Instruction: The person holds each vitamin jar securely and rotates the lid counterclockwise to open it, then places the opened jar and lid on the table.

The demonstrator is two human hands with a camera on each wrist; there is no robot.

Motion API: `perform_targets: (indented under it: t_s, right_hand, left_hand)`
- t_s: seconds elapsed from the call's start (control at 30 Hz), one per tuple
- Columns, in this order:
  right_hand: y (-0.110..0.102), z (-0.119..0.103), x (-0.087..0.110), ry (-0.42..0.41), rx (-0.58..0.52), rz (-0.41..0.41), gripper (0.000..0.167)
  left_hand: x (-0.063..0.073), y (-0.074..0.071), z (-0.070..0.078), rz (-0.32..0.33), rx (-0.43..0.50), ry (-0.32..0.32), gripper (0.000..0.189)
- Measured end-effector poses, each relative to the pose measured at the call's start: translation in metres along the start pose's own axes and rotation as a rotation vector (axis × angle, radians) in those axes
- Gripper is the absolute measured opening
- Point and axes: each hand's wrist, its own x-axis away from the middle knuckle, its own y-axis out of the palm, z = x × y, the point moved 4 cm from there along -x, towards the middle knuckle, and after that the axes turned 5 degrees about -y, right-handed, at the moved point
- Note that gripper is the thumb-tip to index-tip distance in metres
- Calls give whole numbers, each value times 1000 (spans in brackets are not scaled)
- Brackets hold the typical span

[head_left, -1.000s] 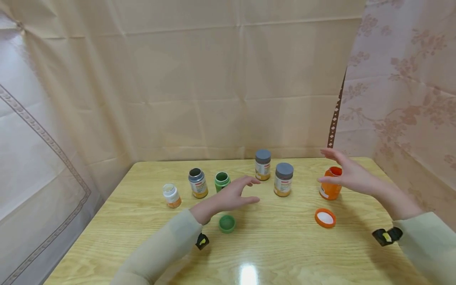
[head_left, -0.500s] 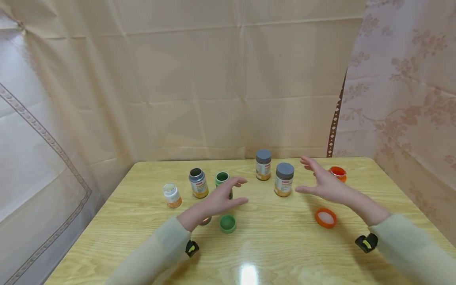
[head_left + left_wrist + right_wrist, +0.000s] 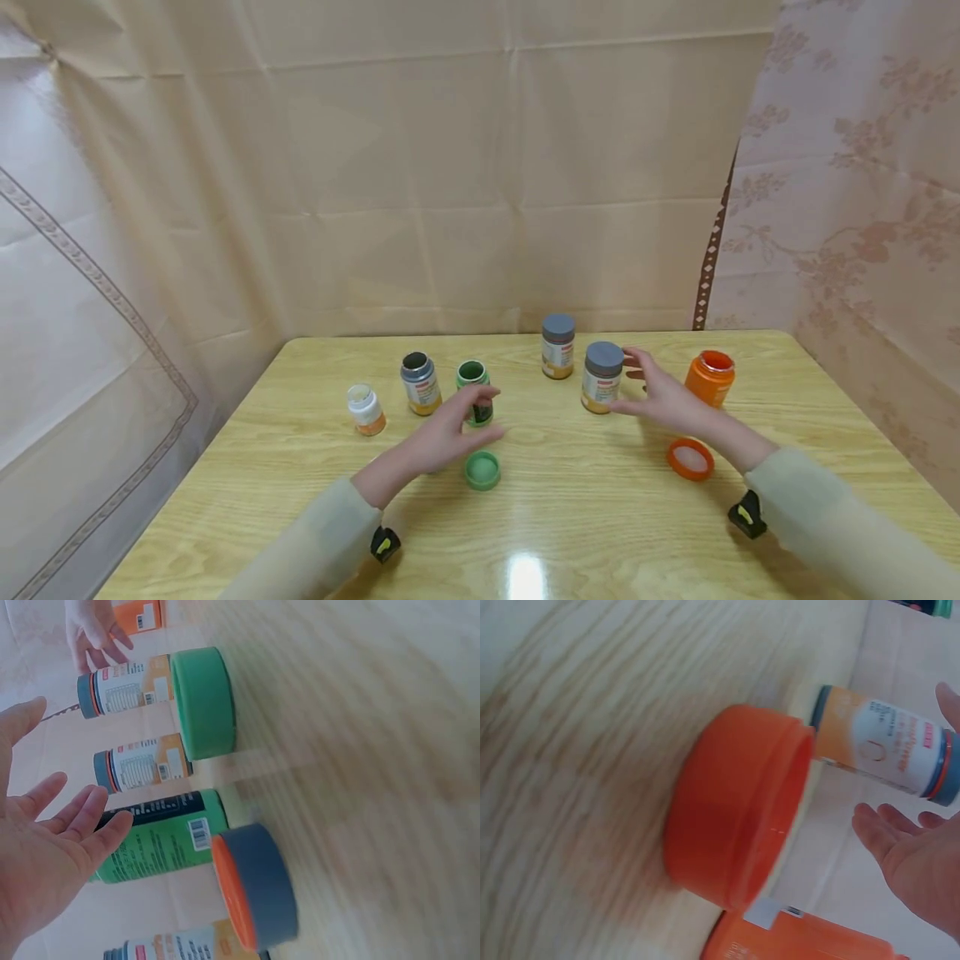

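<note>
The right hand (image 3: 663, 406), loose-fingered and empty, is held just beside a closed cylindrical jar with a grey lid (image 3: 602, 385) on the pale wood-grain tabletop (image 3: 592, 525).
The left hand (image 3: 438, 433) is likewise unclenched, near an uncapped green cylindrical jar (image 3: 471, 375). An orange jar (image 3: 709, 382), a grey jar (image 3: 422, 390) and a small white jar (image 3: 366, 410) are also uncapped; their contents cannot be made out. A white liner is seen inside the upturned orange cap (image 3: 691, 460). In the left wrist view, a grey cap with an orange inside (image 3: 266, 885) is revealed, hidden in the head view. Since one second ago, the right hand has been moved leftward from the orange jar.
</note>
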Motion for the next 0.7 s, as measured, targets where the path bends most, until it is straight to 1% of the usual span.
perform_targets:
  t_s: [0.2,0.33,0.53,0.7]
  right_hand:
    - [7,9,-6,26,-43,-17,92]
    - [11,13,-10,37,-70,-28,92]
    - [17,17,-18,48,-76,-39,85]
    - [22,18,-21,33,-105,-36,80]
  left_hand:
    - [9,-2,-6,23,34,-10,58]
    - [13,-3,-10,40,30,-16,59]
    - [17,-6,-11,41,29,-26,59]
    - [21,-8,-14,62,30,-44,56]
